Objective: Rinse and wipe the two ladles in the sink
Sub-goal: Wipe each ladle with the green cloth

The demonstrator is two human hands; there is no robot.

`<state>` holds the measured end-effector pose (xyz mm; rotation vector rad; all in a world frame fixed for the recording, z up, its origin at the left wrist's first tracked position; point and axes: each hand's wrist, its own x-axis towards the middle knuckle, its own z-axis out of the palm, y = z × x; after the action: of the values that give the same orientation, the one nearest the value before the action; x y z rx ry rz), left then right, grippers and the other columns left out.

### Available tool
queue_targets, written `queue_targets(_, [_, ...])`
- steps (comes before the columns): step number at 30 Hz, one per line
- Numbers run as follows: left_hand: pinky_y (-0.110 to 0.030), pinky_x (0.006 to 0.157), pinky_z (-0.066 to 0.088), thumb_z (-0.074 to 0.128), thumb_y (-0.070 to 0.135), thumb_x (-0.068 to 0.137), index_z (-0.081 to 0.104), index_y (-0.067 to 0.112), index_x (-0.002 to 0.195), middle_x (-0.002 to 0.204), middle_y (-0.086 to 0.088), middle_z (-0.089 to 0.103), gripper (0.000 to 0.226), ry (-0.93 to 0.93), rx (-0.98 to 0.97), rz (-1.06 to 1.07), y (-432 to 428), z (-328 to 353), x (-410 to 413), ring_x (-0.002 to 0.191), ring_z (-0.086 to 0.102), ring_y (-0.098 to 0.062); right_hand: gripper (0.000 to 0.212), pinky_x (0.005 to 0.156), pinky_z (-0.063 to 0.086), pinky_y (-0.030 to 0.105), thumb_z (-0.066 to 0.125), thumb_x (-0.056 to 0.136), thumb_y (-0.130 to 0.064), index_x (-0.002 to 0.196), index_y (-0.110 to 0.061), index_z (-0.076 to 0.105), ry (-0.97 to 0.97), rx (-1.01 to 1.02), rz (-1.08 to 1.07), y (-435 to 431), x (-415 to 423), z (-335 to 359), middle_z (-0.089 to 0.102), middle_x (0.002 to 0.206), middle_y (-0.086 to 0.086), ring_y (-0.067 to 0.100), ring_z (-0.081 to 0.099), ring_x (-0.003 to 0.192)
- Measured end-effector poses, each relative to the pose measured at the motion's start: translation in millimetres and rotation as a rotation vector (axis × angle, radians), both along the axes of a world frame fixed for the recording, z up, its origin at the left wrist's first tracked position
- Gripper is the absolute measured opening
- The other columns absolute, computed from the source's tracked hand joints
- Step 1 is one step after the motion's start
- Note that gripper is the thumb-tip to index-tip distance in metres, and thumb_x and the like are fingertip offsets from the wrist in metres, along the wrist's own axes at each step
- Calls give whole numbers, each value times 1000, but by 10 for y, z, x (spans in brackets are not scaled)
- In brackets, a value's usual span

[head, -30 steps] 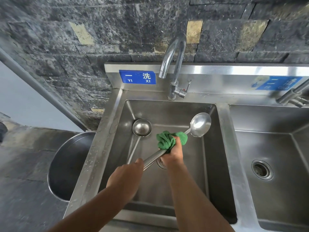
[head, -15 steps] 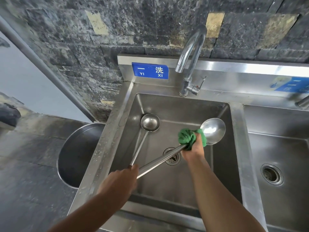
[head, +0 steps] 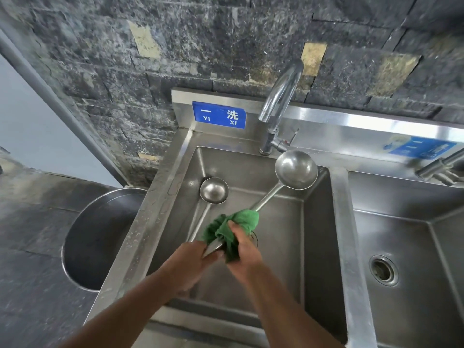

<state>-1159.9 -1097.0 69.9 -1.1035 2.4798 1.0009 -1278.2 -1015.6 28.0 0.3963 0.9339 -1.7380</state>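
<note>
Ladle (head: 295,169) handle hidden where left hand (head: 190,262) and cloth-wrapped right hand (head: 244,249) clamp it.

Both hands meet over the left sink basin (head: 319,247). The left hand (head: 185,262) grips the near end of the held ladle (head: 296,169); just beyond its fingers (head: 212,257), the right hand (head: 243,249) presses a cloth (head: 241,219) around the handle. Left of the fingers, the second ladle (head: 214,190) lies in the basin. A faucet (head: 278,104) stands behind.
</note>
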Motion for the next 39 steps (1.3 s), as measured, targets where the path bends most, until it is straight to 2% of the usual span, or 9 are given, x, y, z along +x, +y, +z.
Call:
queue_targets(7, [-26,47,39,50,57,94,56,15,83,53,2,53,44,69,117,-145,-86,-38,141,39,46,-4,38,52,53,33,75,80,-22,113,-13,60,189,214,-173,208,-798,58,68,83,12,26,66,65])
queue_targets(12, [-32,49,42,58,39,93,56,17,88,64,-3,55,23,11,268,-139,-208,-48,128,49,49,-14,38,91,51,63,75,83,-19,116,-7,61,183,238,-213,339,-1025,-61,72,100,17,40,69,94])
queue_targets(14, [-38,52,49,58,31,89,55,17,90,70,-7,59,14,-29,228,-177,-196,-29,19,52,52,-15,44,93,48,65,75,83,-19,121,-2,60,183,230,-200,369,-951,-81,72,105,21,41,69,97])
queue_targets(21, [-20,39,39,55,9,84,59,-2,83,54,-9,57,11,50,308,-69,13,121,-683,32,46,-13,72,96,46,60,80,76,-30,129,8,52,165,100,-18,249,-272,-31,59,126,35,43,62,105])
queue_targets(24, [-18,34,33,54,10,87,60,3,83,53,-7,51,10,19,311,-28,35,88,-746,34,41,-14,55,83,56,45,72,84,-26,126,6,56,208,91,52,324,-309,1,64,121,30,38,67,101])
queue_targets(27, [-21,35,28,54,25,96,59,6,80,54,-1,44,25,55,192,10,21,39,-708,38,35,-10,39,84,58,51,70,89,-20,117,5,61,315,218,118,417,-504,28,67,116,31,40,68,100])
queue_targets(32, [-23,40,40,45,26,102,56,5,83,58,-7,52,30,45,301,13,-102,19,-636,34,44,-15,25,85,56,53,70,89,-17,104,1,65,418,325,35,619,-884,163,68,102,28,37,67,91])
queue_targets(36, [-24,39,46,47,25,103,51,9,89,67,-10,62,22,36,503,29,-112,77,-598,39,51,-15,39,87,54,45,61,91,-30,122,-5,60,375,292,-122,678,-1231,280,71,111,18,34,69,102])
queue_targets(39, [-22,38,38,50,26,101,49,15,80,57,-5,55,23,61,459,-26,-84,96,-603,35,41,-12,48,97,49,47,53,84,-28,125,-4,54,524,291,-105,591,-1396,404,67,116,15,32,64,109])
